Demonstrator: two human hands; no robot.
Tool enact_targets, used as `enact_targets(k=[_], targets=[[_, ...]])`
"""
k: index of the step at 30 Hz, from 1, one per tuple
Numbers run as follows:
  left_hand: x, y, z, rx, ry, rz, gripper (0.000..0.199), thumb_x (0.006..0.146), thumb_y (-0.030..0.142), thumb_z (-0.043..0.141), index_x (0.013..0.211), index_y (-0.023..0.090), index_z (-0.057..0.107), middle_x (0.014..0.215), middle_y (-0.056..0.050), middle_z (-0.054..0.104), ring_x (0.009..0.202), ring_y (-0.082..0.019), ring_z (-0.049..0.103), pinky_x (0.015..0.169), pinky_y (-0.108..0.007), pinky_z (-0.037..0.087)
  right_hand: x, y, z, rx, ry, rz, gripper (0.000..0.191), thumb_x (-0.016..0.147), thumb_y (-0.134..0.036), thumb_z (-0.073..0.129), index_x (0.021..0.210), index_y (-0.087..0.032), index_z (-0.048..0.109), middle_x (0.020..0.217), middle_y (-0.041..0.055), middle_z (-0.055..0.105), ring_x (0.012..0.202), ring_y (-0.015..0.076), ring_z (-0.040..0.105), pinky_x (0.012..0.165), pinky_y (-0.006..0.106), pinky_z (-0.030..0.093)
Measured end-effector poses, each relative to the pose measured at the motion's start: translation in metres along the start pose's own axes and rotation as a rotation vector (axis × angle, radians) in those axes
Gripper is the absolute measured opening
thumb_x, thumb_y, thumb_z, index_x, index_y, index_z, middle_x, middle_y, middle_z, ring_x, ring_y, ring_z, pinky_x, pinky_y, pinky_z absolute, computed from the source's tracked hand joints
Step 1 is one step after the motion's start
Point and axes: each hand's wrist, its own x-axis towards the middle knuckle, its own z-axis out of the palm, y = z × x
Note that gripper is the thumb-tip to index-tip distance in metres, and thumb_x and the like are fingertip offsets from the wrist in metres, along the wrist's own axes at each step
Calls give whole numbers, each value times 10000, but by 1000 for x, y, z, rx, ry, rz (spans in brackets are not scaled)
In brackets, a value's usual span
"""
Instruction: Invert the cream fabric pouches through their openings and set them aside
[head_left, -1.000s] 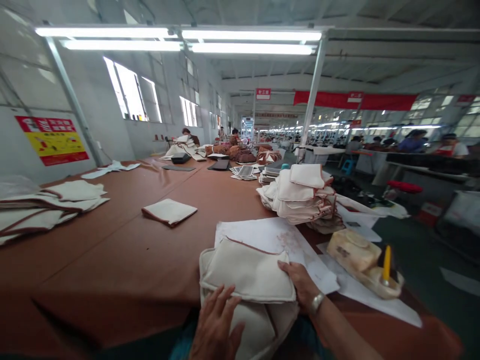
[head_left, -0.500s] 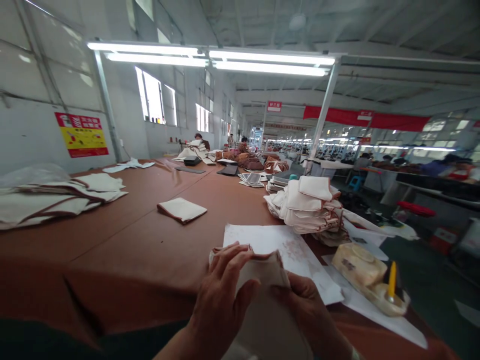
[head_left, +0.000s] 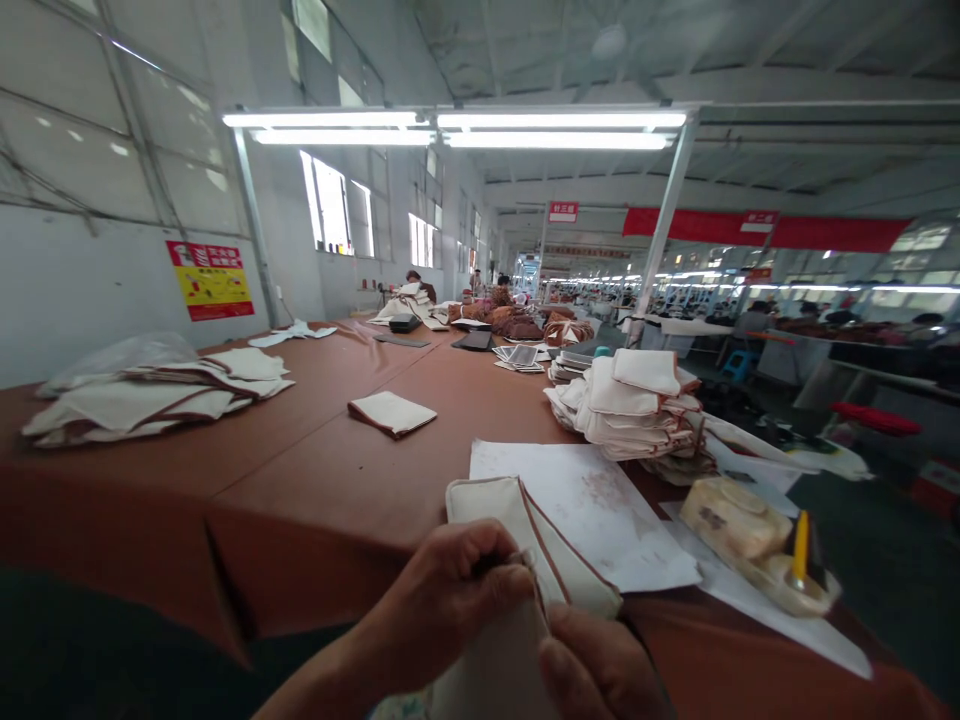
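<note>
We see matt, off-white cloth in the near piece point(head_left: 487, 500). The table cover point(head_left: 300, 450) looks smooth, with a soft sheen. The near white sheet point(head_left: 577, 500) looks like matt, stained paper; the bag point(head_left: 142, 350) at far left, thin, glossy plastic.

The left hand point(head_left: 450, 600) is bare, with rounded knuckles and a broad thumb, and its skin has fine creases at the joints. The left forearm point(head_left: 330, 670) is also bare in all the part that is seen, and it is smooth in its outline. The right hand point(head_left: 600, 655) is bare too, with thick, rounded fingers; its wrist is out of sight. Below the near edge of the table point(head_left: 300, 470), a small piece of clothing point(head_left: 401, 706) shows, pale with greenish marks, but its pattern is too blurred to tell exactly.
</note>
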Motion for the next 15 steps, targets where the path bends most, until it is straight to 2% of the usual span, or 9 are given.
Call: enact_targets(k=[2, 4, 6, 8, 10, 12, 15], targets=[[-6, 0, -3, -94, -105, -48, 391, 888, 518, 562, 845, 133, 612, 722, 2, 521, 638, -102, 397, 554, -217, 294, 4, -3, -7, 34, 70, -28, 399, 944, -508, 412, 904, -220, 684, 789, 50, 577, 736, 190, 555, 682, 292, 442], [-11, -1, -4, -135, -143, -49, 404, 898, 516, 551, 902, 122, 642, 742, -11, 535, 663, -108, 409, 589, -222, 308, 12, -3, -14, 85, 101, -32, 319, 938, -452, 464, 1077, -230, 647, 1023, 66, 594, 954, 206, 564, 854, 296, 444], [-14, -4, -5, -146, -141, -45, 418, 904, 517, 542, 924, 114, 650, 741, -12, 518, 673, -110, 401, 604, -226, 308, 20, -1, -15, 231, -25, 27, 308, 920, -408, 518, 1164, -234, 588, 1158, 64, 571, 1074, 209, 533, 934, 302, 423], [-16, -6, -7, -150, -131, -59, 435, 896, 530, 550, 886, 105, 642, 723, -7, 490, 659, -106, 380, 588, -224, 298, 25, 3, -10, 406, -184, 100, 293, 910, -400, 544, 1141, -221, 568, 1091, 50, 585, 998, 186, 543, 874, 287, 443], [-16, -8, -9, -167, -127, -95, 446, 883, 544, 563, 846, 104, 628, 706, -5, 474, 635, -100, 367, 562, -219, 289, 24, 6, -3, 503, -242, 137, 249, 909, -405, 559, 1063, -208, 551, 924, 12, 570, 831, 140, 523, 748, 251, 443], [-15, -9, -12, -215, -141, -141, 454, 875, 556, 564, 846, 106, 620, 695, -6, 474, 606, -95, 367, 543, -215, 289, 22, 8, 4, 445, -198, 112, 216, 924, -415, 546, 963, -203, 534, 804, -23, 510, 722, 107, 459, 657, 220, 403], [-12, -10, -13, -338, -153, -192, 452, 853, 566, 588, 841, 114, 596, 674, 1, 470, 567, -85, 361, 534, -212, 291, 22, 6, 5, 180, -114, 29, 223, 949, -404, 506, 867, -199, 523, 745, -34, 473, 690, 101, 415, 617, 212, 363]])
